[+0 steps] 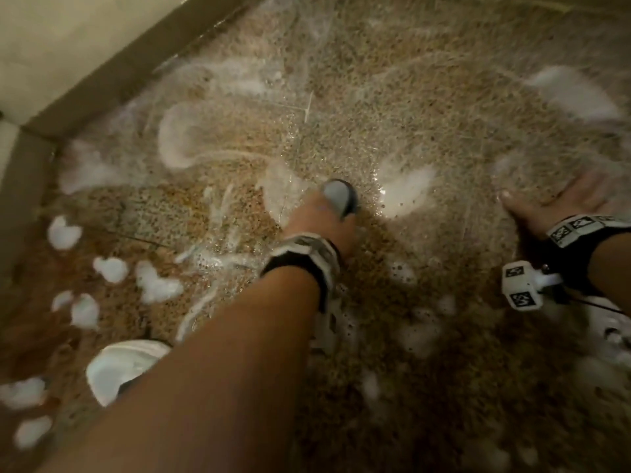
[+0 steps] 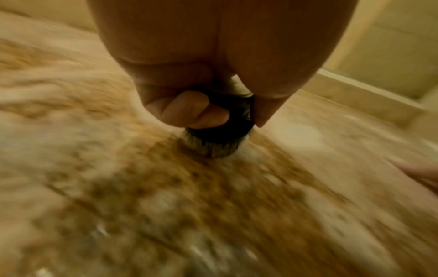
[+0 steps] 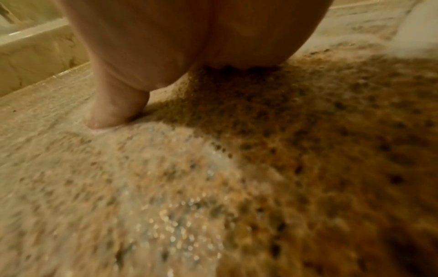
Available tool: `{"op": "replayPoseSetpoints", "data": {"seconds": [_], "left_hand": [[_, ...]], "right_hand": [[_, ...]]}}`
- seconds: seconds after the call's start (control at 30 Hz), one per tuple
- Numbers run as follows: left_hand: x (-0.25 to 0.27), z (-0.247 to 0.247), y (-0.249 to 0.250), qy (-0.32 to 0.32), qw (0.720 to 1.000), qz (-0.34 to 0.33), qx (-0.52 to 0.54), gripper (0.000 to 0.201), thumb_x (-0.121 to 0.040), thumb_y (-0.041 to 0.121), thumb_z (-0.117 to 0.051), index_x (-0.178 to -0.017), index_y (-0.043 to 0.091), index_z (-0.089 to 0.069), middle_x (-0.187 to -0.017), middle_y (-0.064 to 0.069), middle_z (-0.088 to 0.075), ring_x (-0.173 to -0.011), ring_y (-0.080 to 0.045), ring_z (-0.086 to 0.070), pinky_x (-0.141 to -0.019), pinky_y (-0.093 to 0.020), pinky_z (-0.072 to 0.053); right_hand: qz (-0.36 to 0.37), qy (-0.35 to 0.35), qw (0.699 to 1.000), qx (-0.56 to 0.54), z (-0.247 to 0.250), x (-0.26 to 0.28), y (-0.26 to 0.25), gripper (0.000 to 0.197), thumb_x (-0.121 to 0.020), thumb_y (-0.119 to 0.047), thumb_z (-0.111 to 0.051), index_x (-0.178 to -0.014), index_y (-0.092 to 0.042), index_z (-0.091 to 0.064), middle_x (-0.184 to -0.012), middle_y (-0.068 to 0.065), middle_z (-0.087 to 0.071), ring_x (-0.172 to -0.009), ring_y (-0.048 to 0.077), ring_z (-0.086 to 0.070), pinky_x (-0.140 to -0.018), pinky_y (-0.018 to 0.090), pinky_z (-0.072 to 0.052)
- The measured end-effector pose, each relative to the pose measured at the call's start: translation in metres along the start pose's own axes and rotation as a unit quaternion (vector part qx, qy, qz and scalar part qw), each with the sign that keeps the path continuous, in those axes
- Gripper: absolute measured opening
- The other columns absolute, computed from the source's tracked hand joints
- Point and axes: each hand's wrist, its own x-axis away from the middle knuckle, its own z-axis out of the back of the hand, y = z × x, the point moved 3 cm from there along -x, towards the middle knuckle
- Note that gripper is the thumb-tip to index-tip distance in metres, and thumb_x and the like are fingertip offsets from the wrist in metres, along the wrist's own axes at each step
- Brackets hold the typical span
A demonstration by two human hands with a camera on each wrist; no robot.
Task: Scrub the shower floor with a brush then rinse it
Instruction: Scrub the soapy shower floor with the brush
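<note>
A small round brush [image 1: 339,196] with a grey top and dark body stands bristles-down on the speckled brown shower floor [image 1: 392,107]. My left hand [image 1: 319,220] grips it in the middle of the head view. In the left wrist view my fingers [image 2: 187,110] curl round the black brush [image 2: 227,121], whose pale bristles [image 2: 211,148] press on the wet floor. My right hand [image 1: 560,199] lies flat on the floor at the right edge, fingers spread. The right wrist view shows its thumb [image 3: 113,106] and palm touching the wet surface [image 3: 189,187].
White soap foam [image 1: 406,186] streaks the floor around the brush, with blobs [image 1: 153,281] at the lower left. A raised tan curb [image 1: 112,80] and pale wall bound the floor at the upper left. White shoes [image 1: 119,367] stand near the bottom.
</note>
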Motion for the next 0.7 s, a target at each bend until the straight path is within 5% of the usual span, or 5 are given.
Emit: {"op": "replayPoseSetpoints", "data": {"seconds": [0.17,0.27,0.5,0.7], "left_hand": [[0.020,-0.057,0.049,-0.058,0.995,-0.066,-0.036,0.051,-0.098,0.033,-0.061,-0.139,0.017,-0.037,-0.094,-0.005,-0.063,-0.074,-0.026,-0.058,-0.068,-0.038,-0.052],[0.000,-0.038,0.038,-0.045,0.996,-0.064,-0.048,0.057,-0.094,0.043,-0.063,-0.138,0.018,-0.037,-0.102,-0.006,-0.064,-0.092,-0.030,-0.066,-0.083,-0.045,-0.057],[-0.058,0.058,-0.046,0.066,0.994,0.067,-0.056,0.072,-0.094,0.050,-0.064,-0.145,0.008,-0.036,-0.135,-0.021,-0.059,-0.118,-0.041,-0.060,-0.092,-0.044,-0.049],[-0.043,0.055,-0.046,0.066,0.992,0.074,-0.076,0.076,-0.095,0.052,-0.061,-0.148,0.005,-0.033,-0.125,-0.016,-0.064,-0.108,-0.038,-0.064,-0.076,-0.036,-0.044]], "right_hand": [[0.002,0.001,1.000,-0.001,-0.001,-0.001,0.001,0.145,-0.054,-0.099,-0.052,-0.154,-0.027,0.025,-0.164,0.000,0.029,-0.152,0.034,0.019,-0.120,0.064,-0.002],[-0.004,-0.007,1.000,0.010,0.001,0.002,-0.001,0.140,-0.062,-0.094,-0.055,-0.155,-0.026,0.026,-0.163,0.000,0.031,-0.152,0.032,0.021,-0.121,0.062,0.001],[-0.022,-0.020,0.999,0.029,0.005,0.005,-0.006,0.139,-0.065,-0.093,-0.055,-0.156,-0.025,0.025,-0.163,0.001,0.031,-0.152,0.031,0.021,-0.121,0.061,0.003],[-0.011,-0.011,1.000,0.020,0.002,0.003,-0.004,0.139,-0.065,-0.091,-0.056,-0.155,-0.025,0.025,-0.162,0.000,0.032,-0.151,0.032,0.023,-0.121,0.059,0.005]]}}
